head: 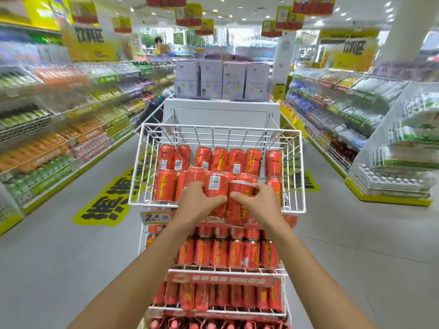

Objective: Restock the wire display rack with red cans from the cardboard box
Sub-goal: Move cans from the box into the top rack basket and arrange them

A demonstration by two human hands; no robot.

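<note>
- We see the red cans [219, 160]: slim, glossy red-orange, yellow characters running down the side, some turned to show a white barcode label.
- Wire display rack [299, 167]: white wire, tiered. We count three can-filled tiers in view: the top basket and two shelves below it; a fourth level at the frame's bottom edge holds red items too blurred to identify.
- Top basket: back row, we count seven cans standing upright. Front row partly hidden by our hands; count not reliable.
- Left hand [196, 203]: fingers wrapped around one can with its barcode facing us [215, 186], held over the basket's front rail.
- Right hand [261, 203]: fingers closed around a second can [237, 198], touching the first.
- Total cans in hand: two, one per hand, tilted slightly toward each other.
- Yellow price tag [155, 217] clipped below the basket's front left corner.
- Behind the rack: we count four pale boxes [222, 79] side by side on a white stand.
- The cardboard box: not identifiable in this view.
</note>
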